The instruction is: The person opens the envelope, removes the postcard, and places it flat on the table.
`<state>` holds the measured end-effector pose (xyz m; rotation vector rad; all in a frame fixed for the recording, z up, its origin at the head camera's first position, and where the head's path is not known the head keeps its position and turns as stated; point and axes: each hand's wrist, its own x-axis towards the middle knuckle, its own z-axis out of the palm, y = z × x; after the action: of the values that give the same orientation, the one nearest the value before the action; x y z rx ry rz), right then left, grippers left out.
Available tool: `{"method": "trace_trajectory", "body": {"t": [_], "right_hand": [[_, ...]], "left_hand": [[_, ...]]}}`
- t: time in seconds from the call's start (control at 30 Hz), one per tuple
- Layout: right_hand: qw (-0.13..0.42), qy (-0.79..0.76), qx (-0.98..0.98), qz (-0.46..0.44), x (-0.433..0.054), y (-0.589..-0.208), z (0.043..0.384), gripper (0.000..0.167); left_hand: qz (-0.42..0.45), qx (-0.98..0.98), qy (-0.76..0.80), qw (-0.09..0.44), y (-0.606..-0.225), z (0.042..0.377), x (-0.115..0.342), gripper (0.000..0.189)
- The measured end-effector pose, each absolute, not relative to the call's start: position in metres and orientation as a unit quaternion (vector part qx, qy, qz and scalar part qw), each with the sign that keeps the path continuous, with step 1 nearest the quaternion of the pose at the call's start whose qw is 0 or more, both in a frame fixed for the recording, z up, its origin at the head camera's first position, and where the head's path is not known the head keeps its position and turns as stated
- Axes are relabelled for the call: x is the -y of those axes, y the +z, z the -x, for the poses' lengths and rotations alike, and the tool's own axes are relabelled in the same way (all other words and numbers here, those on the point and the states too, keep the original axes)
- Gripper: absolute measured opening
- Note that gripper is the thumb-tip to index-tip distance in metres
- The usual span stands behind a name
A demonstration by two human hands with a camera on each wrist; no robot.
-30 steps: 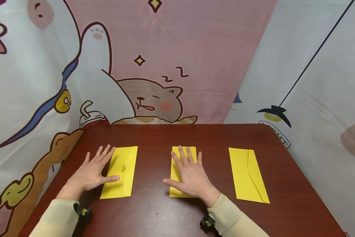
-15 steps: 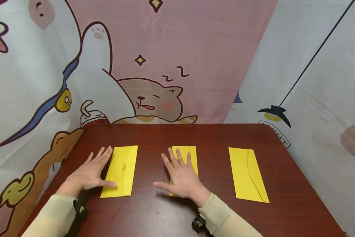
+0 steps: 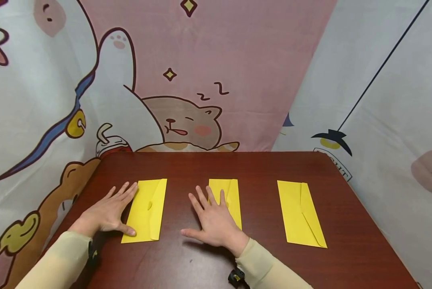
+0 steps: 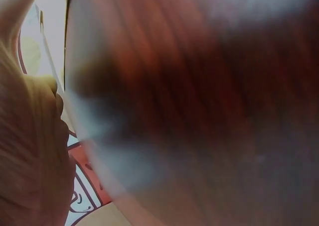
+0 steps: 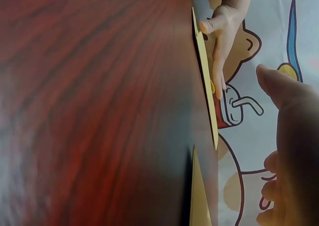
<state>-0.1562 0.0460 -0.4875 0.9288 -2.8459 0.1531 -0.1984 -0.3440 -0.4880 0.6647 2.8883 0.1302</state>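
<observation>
Three yellow envelopes lie in a row on the table. My left hand (image 3: pixel 107 210) is over the left edge of the left envelope (image 3: pixel 154 212), fingers straight and spread, thumb over its lower part. Spread wide too, my right hand (image 3: pixel 216 222) hovers above the middle envelope (image 3: pixel 234 200) and covers its lower left part; a shadow falls on the table below it. The right envelope (image 3: pixel 302 216) lies apart from both hands, its flap seam showing. In the right wrist view the right hand (image 5: pixel 294 136) is raised above the envelopes, holding nothing.
The dark red-brown wooden table (image 3: pixel 259 265) has rounded far corners. A cartoon-printed cloth (image 3: pixel 252 80) hangs behind it and along both sides. A small black camera (image 3: pixel 236 277) is strapped at the right wrist.
My right hand has moved left and a little toward me, uncovering more of the middle envelope. The left hand has shifted slightly left, its thumb drawn back. The envelopes keep their places.
</observation>
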Motion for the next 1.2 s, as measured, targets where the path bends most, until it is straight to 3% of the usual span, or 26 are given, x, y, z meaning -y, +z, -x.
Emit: {"method": "trace_trajectory", "body": {"t": [1.2], "right_hand": [[0.049, 0.058, 0.941, -0.331, 0.038, -0.497, 0.151, 0.109]], "left_hand": [[-0.218, -0.971, 0.007, 0.098, -0.486, 0.211, 0.338, 0.154]]}}
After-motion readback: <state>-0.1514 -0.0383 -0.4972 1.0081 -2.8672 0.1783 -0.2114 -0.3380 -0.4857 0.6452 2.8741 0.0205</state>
